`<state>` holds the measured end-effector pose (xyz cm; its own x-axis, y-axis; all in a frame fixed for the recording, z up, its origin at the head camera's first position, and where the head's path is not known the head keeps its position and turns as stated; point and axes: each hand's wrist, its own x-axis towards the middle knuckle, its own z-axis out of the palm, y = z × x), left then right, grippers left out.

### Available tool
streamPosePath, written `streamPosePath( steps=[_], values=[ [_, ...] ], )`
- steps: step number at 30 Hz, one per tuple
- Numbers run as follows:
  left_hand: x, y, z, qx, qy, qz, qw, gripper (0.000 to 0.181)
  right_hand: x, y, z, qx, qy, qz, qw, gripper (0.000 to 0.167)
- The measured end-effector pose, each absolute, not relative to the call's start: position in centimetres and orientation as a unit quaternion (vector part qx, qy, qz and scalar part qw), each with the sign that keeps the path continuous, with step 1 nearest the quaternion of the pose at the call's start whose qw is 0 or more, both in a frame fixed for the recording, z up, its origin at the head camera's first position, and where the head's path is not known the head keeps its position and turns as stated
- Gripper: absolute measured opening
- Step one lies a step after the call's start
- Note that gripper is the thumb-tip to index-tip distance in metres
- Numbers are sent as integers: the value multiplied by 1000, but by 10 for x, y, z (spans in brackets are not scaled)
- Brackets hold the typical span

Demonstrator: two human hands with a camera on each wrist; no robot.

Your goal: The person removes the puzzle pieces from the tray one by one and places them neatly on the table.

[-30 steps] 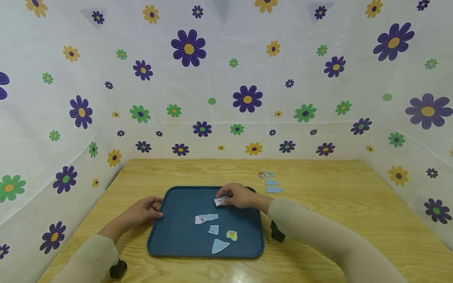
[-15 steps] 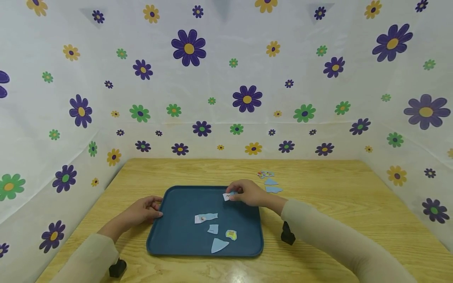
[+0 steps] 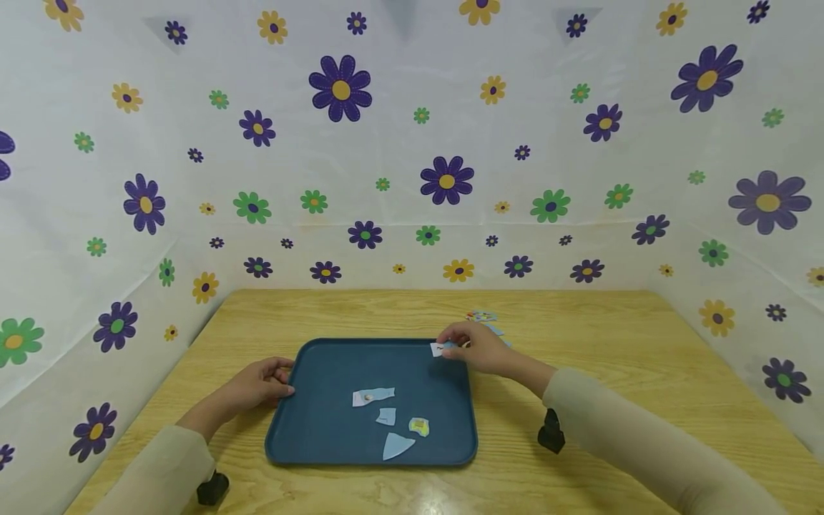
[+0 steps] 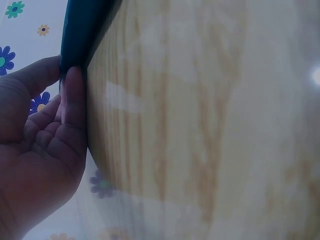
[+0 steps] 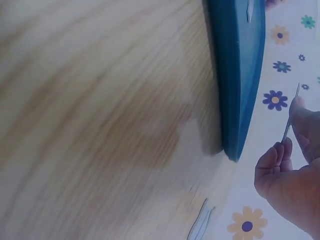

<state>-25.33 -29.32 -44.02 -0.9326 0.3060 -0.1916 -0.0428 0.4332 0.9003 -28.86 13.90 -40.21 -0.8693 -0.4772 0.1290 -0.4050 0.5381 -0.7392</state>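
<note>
A thin white and light-blue puzzle piece (image 3: 437, 350) is pinched between the thumb and fingers of my right hand (image 3: 479, 348), above the far right corner of a dark blue tray (image 3: 315, 429). In the right wrist view the held puzzle piece (image 5: 287, 125) shows edge-on, clear of the tray. My left hand (image 3: 259, 386) grips the tray's left rim; the left wrist view shows thumb and finger on either side of the tray edge (image 4: 82, 35). On the tray lie a long strip-like piece (image 3: 374, 397), a small blue piece (image 3: 386, 416), a yellow piece (image 3: 419, 427) and a blue triangular piece (image 3: 398, 445).
Beyond the tray's far right corner, a multicoloured piece (image 3: 481, 315) and light-blue pieces (image 3: 496, 330) lie on the wooden table (image 3: 579, 343), partly hidden by my right hand. Flower-printed cloth (image 3: 386, 143) encloses the table at the back and sides.
My right hand has carried the pinched puzzle piece rightward and away from me, from over the tray's middle to its far right corner. My left hand stays at the rim.
</note>
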Motion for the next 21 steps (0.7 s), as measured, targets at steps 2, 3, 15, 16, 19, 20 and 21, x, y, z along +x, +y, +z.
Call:
streamPosePath(
  steps=[2,3,15,16,19,20,21],
  values=[
    [-253,-293,-440,78,831,525,165,60,-286,145,-403,-244,879,-408,37,11],
    [-253,-292,-440,77,832,524,165,60,-285,148,-404,-238,880,-409,34,11],
    [-252,-292,-438,77,833,522,166,61,-271,183,-414,-164,893,-419,10,13],
    [-252,-292,-438,77,833,523,166,61,-271,186,-415,-160,894,-418,8,13],
    [-252,-292,-438,79,832,523,165,61,-271,194,-419,-150,897,-416,3,14],
    [-252,-292,-439,79,832,523,165,61,-271,196,-420,-148,898,-414,2,14],
    [-252,-292,-439,78,833,523,165,61,-271,198,-421,-146,898,-414,1,14]
  ],
)
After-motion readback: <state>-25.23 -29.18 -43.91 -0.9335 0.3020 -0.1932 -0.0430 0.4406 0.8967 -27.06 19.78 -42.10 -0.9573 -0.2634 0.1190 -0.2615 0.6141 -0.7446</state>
